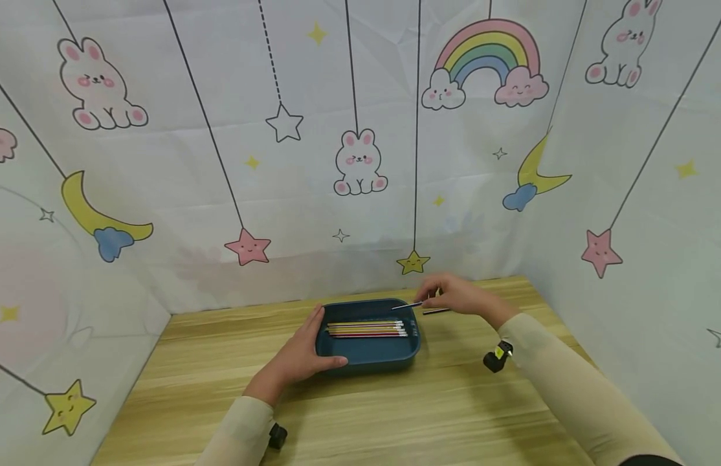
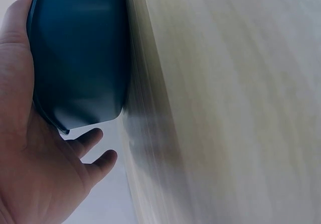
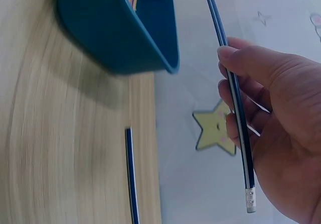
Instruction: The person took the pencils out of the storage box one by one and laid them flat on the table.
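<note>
In the head view, we find the right hand (image 1: 454, 294) holding a dark striped pencil (image 1: 404, 306), which juts from the fingertips over the far right corner of a blue bin (image 1: 366, 353). A second dark pencil (image 1: 436, 311) lies on the bench (image 1: 395, 421) just right of the bin, close below that hand. A row of pencils (image 1: 366, 329) lies side by side inside the bin, white-tipped ends to the right. The left hand (image 1: 299, 355) braces the bin's near left corner, fingers along the left side and thumb extended along the near rim. In the left wrist view, we note that hand spread against the bin, two fingertips projecting past the wall; we judge the bin stiff and light enough to slide if left unsupported. In the right wrist view, the pencil crosses in front of the palm, pinched between thumb and fingers above its middle, eraser end toward the wrist, its other end apart from the bin. We judge it light, rigid and smooth, apt to roll or pivot in a loose pinch; we would grip near mid-shaft. The second pencil would be best taken likewise, across its shaft.
</note>
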Available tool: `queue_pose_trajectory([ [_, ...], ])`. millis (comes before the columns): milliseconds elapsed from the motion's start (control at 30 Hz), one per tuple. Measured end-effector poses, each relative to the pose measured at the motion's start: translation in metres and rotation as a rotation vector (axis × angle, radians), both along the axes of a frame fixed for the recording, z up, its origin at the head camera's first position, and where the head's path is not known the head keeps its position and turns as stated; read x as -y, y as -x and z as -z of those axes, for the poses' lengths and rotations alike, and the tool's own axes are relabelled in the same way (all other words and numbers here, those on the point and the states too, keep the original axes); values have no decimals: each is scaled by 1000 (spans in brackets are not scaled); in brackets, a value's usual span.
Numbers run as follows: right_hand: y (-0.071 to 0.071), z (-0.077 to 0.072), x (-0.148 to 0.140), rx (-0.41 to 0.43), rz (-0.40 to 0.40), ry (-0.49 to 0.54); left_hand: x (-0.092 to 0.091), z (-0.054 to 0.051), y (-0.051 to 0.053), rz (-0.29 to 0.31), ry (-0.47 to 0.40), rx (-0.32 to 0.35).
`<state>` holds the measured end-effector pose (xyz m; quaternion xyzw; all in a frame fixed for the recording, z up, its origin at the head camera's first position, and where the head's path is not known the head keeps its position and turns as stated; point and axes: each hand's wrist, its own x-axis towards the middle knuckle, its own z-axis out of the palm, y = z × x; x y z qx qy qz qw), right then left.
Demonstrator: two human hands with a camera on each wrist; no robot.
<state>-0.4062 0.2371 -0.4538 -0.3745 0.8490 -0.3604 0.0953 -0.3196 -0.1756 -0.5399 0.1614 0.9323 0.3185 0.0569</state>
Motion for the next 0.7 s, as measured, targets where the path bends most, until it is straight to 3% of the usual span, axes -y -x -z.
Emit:
queue_pose_trajectory([
  [333,1,0,-34,19,104,-13,0,2,1,-4,-5,-3],
  [700,6,11,-62,53,205,-25,0,-1,-1,2,-10,-9],
])
